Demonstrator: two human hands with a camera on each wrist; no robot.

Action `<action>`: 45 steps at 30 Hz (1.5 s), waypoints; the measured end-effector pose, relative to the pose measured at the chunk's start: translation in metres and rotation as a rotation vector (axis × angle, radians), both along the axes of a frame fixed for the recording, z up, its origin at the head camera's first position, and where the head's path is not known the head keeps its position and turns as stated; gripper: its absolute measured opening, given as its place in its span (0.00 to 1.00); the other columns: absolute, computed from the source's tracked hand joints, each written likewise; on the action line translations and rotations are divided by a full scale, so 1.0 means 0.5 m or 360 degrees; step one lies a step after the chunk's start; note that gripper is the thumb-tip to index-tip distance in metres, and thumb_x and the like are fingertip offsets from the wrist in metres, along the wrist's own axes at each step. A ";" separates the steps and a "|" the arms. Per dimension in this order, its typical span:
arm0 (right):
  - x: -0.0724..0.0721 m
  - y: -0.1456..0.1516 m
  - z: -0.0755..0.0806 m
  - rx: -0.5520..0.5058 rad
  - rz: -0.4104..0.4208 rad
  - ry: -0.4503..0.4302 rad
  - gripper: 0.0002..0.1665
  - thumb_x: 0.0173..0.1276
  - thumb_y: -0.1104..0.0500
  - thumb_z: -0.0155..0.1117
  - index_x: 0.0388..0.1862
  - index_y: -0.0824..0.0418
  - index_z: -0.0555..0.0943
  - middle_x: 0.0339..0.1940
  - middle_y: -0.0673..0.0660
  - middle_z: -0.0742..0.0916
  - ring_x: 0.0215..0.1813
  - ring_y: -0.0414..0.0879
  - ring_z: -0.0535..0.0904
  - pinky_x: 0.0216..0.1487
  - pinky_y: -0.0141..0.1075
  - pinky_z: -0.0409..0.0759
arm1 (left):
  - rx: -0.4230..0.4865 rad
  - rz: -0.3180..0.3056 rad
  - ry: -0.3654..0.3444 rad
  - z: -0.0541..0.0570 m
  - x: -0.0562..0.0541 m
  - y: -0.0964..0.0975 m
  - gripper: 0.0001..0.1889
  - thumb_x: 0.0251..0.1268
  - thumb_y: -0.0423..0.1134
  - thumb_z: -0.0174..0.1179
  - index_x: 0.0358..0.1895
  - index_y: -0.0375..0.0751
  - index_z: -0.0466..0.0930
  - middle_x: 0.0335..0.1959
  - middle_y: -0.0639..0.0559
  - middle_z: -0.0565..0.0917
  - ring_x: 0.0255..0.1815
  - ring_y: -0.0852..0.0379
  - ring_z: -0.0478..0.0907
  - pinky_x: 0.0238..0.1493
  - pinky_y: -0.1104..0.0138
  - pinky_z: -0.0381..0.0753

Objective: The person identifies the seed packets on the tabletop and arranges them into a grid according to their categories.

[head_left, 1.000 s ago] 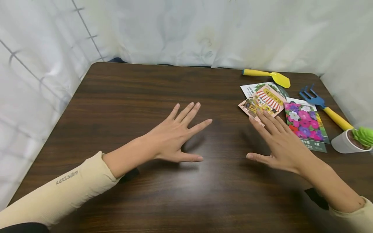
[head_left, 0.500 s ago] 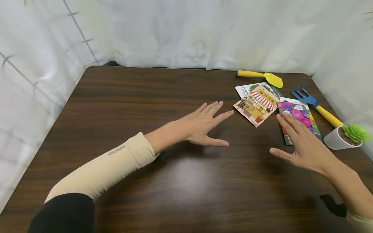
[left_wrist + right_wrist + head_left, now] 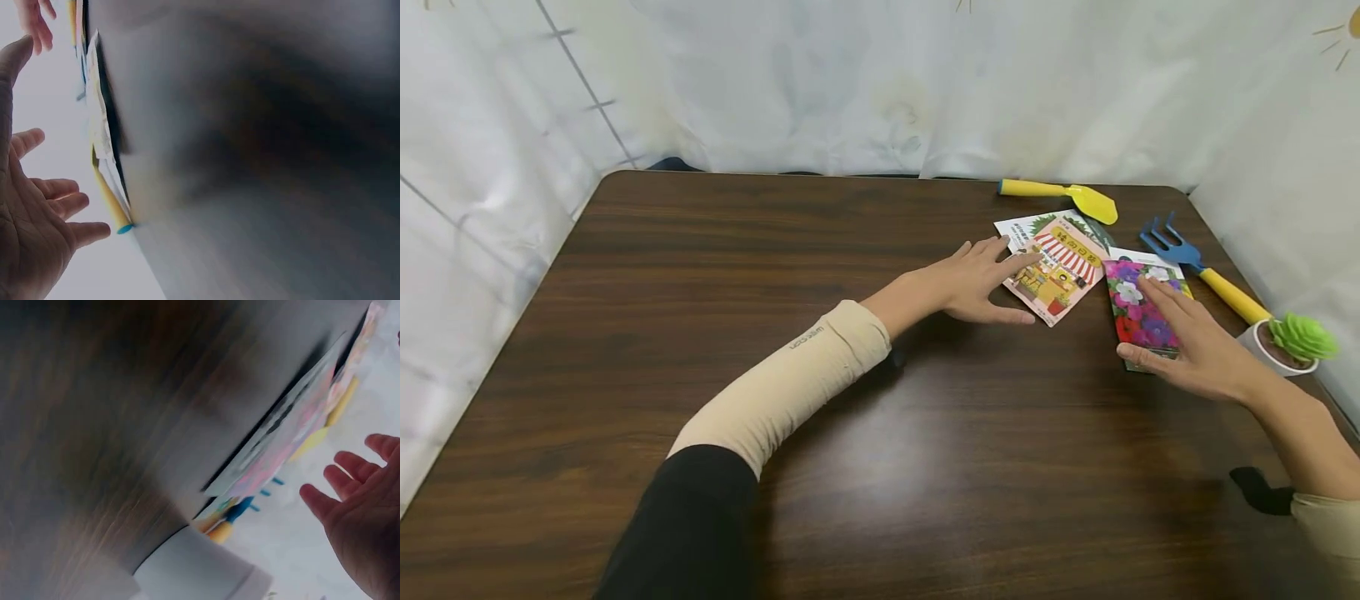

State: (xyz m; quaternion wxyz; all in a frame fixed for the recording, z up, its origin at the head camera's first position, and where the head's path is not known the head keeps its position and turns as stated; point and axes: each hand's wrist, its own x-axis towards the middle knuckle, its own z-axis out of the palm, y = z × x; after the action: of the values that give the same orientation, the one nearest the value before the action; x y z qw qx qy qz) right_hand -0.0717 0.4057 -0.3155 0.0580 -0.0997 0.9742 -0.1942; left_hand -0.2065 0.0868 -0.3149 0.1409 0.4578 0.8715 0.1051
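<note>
My left hand (image 3: 977, 285) is open with fingers spread. In the head view it overlaps the left side of a pink packet (image 3: 1075, 260) printed with a striped awning, which lies across a white and green packet (image 3: 1022, 228). To the right, my right hand (image 3: 1206, 354), also open with fingers extended, covers part of a packet with a photo of pink and purple flowers (image 3: 1129, 293). Both palms show above the tabletop in the wrist views, the left hand (image 3: 37, 219) and the right hand (image 3: 369, 506) holding nothing.
A yellow toy trowel (image 3: 1093, 203) lies by the table's back edge. At the right are a blue garden fork (image 3: 1228, 293) with a yellow handle and a small green plant (image 3: 1303, 335) in a white pot (image 3: 1262, 353). White curtains (image 3: 820, 83) hang behind the brown table (image 3: 700, 275).
My left hand has moved right and away from me, up to the pink packet. My right hand has shifted right from the pink packet to the flower packet. The view has shifted slightly.
</note>
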 end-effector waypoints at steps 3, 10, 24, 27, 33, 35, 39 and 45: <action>-0.013 0.015 -0.002 -0.0015 -0.0002 -0.0053 0.59 0.68 0.48 0.71 0.85 0.61 0.46 0.82 0.74 0.53 0.80 0.76 0.43 0.71 0.74 0.43 | -0.0030 0.0040 -0.0002 -0.004 -0.015 0.025 0.48 0.67 0.77 0.47 0.84 0.64 0.40 0.84 0.44 0.42 0.85 0.45 0.36 0.80 0.45 0.40; -0.037 0.036 -0.006 -0.0007 -0.0033 -0.0229 0.64 0.68 0.48 0.73 0.85 0.60 0.39 0.81 0.77 0.52 0.79 0.77 0.45 0.70 0.74 0.48 | 0.0037 0.0094 -0.0085 -0.018 -0.028 0.075 0.49 0.66 0.72 0.55 0.84 0.65 0.42 0.85 0.47 0.42 0.85 0.41 0.31 0.79 0.42 0.36; -0.065 0.071 0.000 0.0071 0.0057 -0.0432 0.59 0.67 0.50 0.74 0.84 0.64 0.48 0.76 0.79 0.56 0.73 0.79 0.52 0.64 0.76 0.55 | -0.0087 0.0143 -0.0077 -0.024 -0.057 0.124 0.49 0.65 0.75 0.54 0.84 0.65 0.45 0.85 0.58 0.45 0.84 0.45 0.24 0.79 0.42 0.30; -0.069 0.069 -0.002 0.0093 0.0073 -0.0410 0.58 0.66 0.51 0.75 0.82 0.68 0.51 0.73 0.79 0.58 0.71 0.77 0.56 0.64 0.76 0.57 | -0.0096 0.0122 -0.0084 -0.029 -0.061 0.125 0.49 0.65 0.74 0.55 0.84 0.62 0.46 0.85 0.57 0.46 0.84 0.45 0.25 0.80 0.45 0.31; -0.082 0.064 0.007 0.0148 0.0096 -0.0452 0.57 0.65 0.53 0.76 0.79 0.73 0.53 0.71 0.81 0.59 0.69 0.75 0.55 0.64 0.75 0.57 | -0.0130 0.0113 -0.0065 -0.036 -0.059 0.127 0.49 0.66 0.73 0.54 0.84 0.57 0.47 0.85 0.54 0.45 0.84 0.40 0.28 0.81 0.49 0.33; -0.086 0.062 0.009 0.0160 0.0098 -0.0476 0.57 0.65 0.52 0.76 0.78 0.74 0.52 0.70 0.81 0.60 0.69 0.75 0.54 0.65 0.75 0.56 | -0.0153 0.0121 -0.0060 -0.036 -0.056 0.127 0.48 0.67 0.73 0.53 0.84 0.57 0.48 0.85 0.55 0.44 0.84 0.38 0.30 0.81 0.50 0.34; -0.090 0.062 0.011 0.0180 0.0105 -0.0495 0.57 0.65 0.51 0.75 0.78 0.75 0.51 0.69 0.81 0.60 0.68 0.74 0.55 0.65 0.75 0.56 | -0.0170 0.0145 -0.0078 -0.034 -0.053 0.128 0.46 0.67 0.73 0.53 0.83 0.59 0.51 0.85 0.57 0.44 0.84 0.38 0.31 0.81 0.50 0.35; -0.092 0.074 0.005 0.0163 0.0092 -0.0519 0.58 0.66 0.51 0.75 0.79 0.74 0.50 0.70 0.81 0.58 0.69 0.75 0.52 0.65 0.75 0.54 | -0.0175 0.0151 -0.0073 -0.036 -0.052 0.132 0.47 0.67 0.74 0.52 0.83 0.60 0.50 0.85 0.57 0.43 0.85 0.40 0.32 0.81 0.50 0.37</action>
State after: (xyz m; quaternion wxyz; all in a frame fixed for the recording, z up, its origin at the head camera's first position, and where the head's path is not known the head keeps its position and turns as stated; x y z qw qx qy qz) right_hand -0.1180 0.4427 -0.3129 0.2258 -0.0917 0.9572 -0.1562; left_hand -0.2326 0.1528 -0.3327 0.1806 0.4051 0.8932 0.0740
